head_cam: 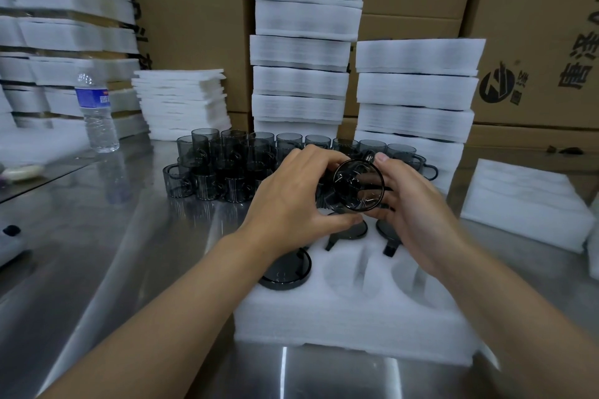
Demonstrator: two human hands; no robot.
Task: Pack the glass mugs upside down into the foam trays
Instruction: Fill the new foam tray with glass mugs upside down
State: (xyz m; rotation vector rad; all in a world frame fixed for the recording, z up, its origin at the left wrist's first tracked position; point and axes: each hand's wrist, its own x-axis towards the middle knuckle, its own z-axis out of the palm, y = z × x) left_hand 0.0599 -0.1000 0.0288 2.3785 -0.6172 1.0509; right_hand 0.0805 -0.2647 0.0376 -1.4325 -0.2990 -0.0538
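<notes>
A smoky grey glass mug is held on its side above the foam tray, its round mouth facing me. My left hand grips it from the left and my right hand grips it from the right. The white tray holds upside-down mugs: one at front left and two in the back row, partly hidden by my hands. Two front pockets show bare foam. A cluster of several upright grey mugs stands behind on the steel table.
Tall stacks of white foam trays rise behind the mugs, with cardboard boxes at the back. A water bottle stands at the left. Flat foam sheets and a loose foam piece lie on the steel table.
</notes>
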